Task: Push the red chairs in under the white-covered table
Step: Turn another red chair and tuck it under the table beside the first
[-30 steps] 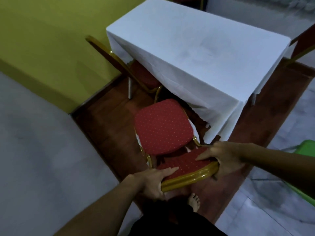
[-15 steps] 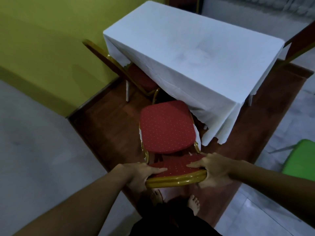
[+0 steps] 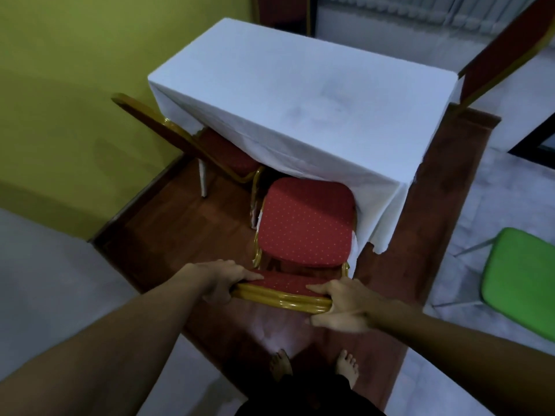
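Left grip point(image 3: 223, 279): closed on the near red chair's point(image 3: 304, 226) gold backrest rail.
Right grip point(image 3: 342, 301): closed on the same rail.
Chair: seat front just under the white-covered worktop's point(image 3: 300, 94) cloth edge.
Second red chair point(image 3: 210, 148): at the worktop's left side.

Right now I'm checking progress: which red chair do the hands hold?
The near red chair at the table's short end: both the left hand and right hand grip its gold-framed backrest. The side chair stands untouched.

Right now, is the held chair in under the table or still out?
Mostly out: the chair seat's far edge just meets the tablecloth; both hands grip its backrest.
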